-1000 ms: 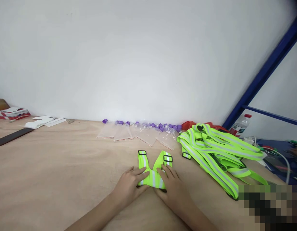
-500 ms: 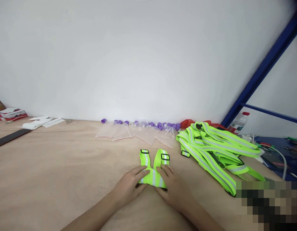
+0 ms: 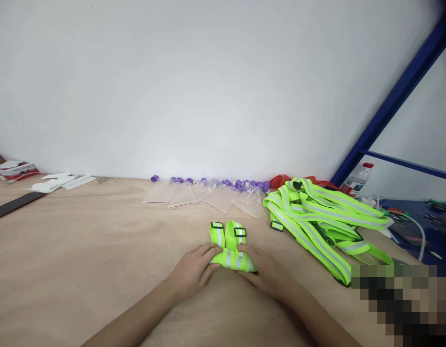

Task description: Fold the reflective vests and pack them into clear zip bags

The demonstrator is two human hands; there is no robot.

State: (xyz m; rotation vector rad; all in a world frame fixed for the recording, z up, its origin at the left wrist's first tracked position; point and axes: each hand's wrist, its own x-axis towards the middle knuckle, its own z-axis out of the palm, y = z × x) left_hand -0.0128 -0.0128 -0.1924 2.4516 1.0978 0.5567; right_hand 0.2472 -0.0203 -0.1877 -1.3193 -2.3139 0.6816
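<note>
Two hands are down on the folded reflective strap (image 3: 230, 248), just below the middle of the frame, and here's the change: the strap's two upper ends, which were splayed in a wide V a second ago, now stand almost side by side. The two black buckles (image 3: 240, 232) at their tips have drawn close together, the left one sitting a touch higher than the right.

The left hand (image 3: 194, 271) lies low on the surface (image 3: 82, 250), fingers stretched out and pressed onto the left edge of the fold. The right hand (image 3: 268, 273) has slid inward, and its fingers curl over the right edge and pin it down. Neither hand is lifting. Whether a thumb is tucked under the fabric I cannot tell.

So the bundle reads narrower and tighter than it was half a second back, and the fold is being squeezed in from both sides. It hasn't left the surface.

To the right of centre, well apart from the hands, the loose pile of straps (image 3: 324, 221) lies untouched, same tangle as before. Behind the bundle, against the wall, the clear bags with purple caps (image 3: 208, 196) sit in their row. A water bottle (image 3: 356, 180) stands by the blue frame (image 3: 396, 101) in the upper right, and a dark flat bar (image 3: 15, 205) rests at the far left.
</note>
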